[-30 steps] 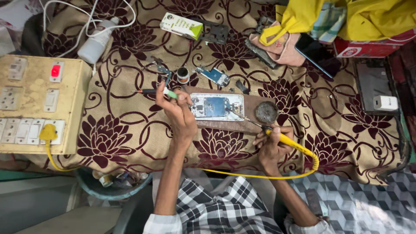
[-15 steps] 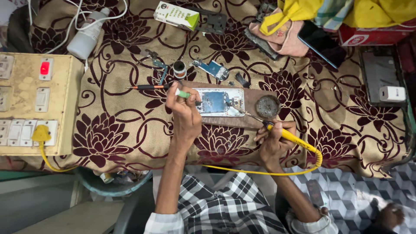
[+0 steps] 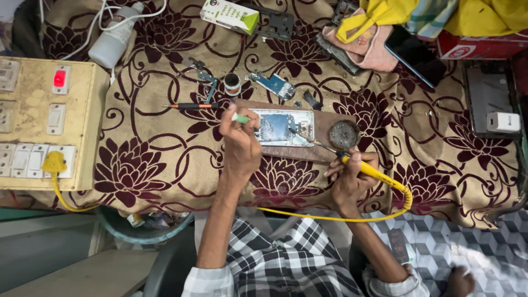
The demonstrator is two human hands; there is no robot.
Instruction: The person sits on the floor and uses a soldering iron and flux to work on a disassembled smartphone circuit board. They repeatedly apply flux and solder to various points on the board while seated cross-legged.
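An opened phone (image 3: 279, 127) with its blue board showing lies on a brown wooden block (image 3: 324, 147) on the flowered cloth. My left hand (image 3: 240, 147) rests at the phone's left edge and grips a thin green-tipped tool (image 3: 240, 118). My right hand (image 3: 351, 179) holds a yellow-handled soldering iron (image 3: 360, 166); its metal tip reaches up-left onto the phone's right side. The iron's yellow cord (image 3: 352, 217) loops down and back across my lap. A round dark tin (image 3: 344, 134) sits on the block just right of the phone.
A yellowed switchboard (image 3: 47, 124) with a red switch and yellow plug fills the left. Behind the phone lie a screwdriver (image 3: 190, 105), tweezers, a small reel (image 3: 232, 84) and a blue circuit board (image 3: 273, 85). A white bottle, a green-white box, cloths and phones line the back.
The view has shifted slightly. My left hand has slid right to the phone's edge, and the iron's tip now rests on the phone instead of near the tin.
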